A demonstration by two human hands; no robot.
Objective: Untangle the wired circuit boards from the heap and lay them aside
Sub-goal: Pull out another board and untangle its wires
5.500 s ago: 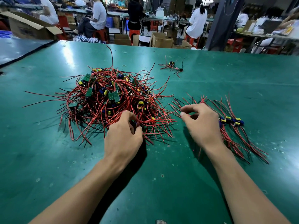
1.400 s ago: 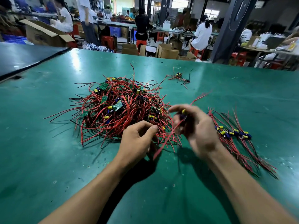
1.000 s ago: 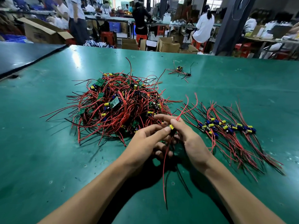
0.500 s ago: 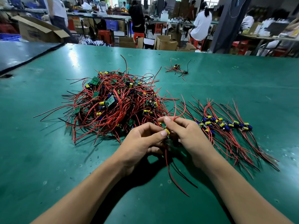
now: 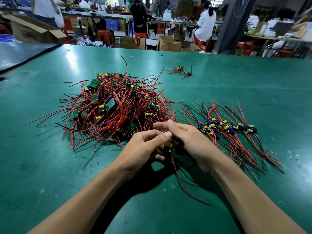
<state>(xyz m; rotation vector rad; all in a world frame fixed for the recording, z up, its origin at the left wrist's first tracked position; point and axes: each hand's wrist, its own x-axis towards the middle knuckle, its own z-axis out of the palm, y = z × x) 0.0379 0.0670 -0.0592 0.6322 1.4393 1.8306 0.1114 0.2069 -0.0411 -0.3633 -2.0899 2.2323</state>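
A tangled heap of small green circuit boards with red and black wires (image 5: 114, 107) lies on the green table (image 5: 253, 92), left of centre. To its right sits a sorted row of wired boards (image 5: 229, 130), wires trailing toward me. In front of the heap, my left hand (image 5: 145, 147) and my right hand (image 5: 189, 141) are together, both holding one wired board (image 5: 169, 146) between them. Its yellow capacitor shows between the fingers, and its red and black wires hang down toward me onto the table.
Two stray wired boards (image 5: 181, 70) lie farther back on the table. A second dark table (image 5: 20, 53) adjoins at the left. Beyond the far edge are cardboard boxes (image 5: 167, 43), red stools, a dark pillar (image 5: 234, 26) and several people at benches.
Both hands have stayed joined on the one board; its upper wires no longer arc up beyond the fingers. The trailing wires have swung further to the right.
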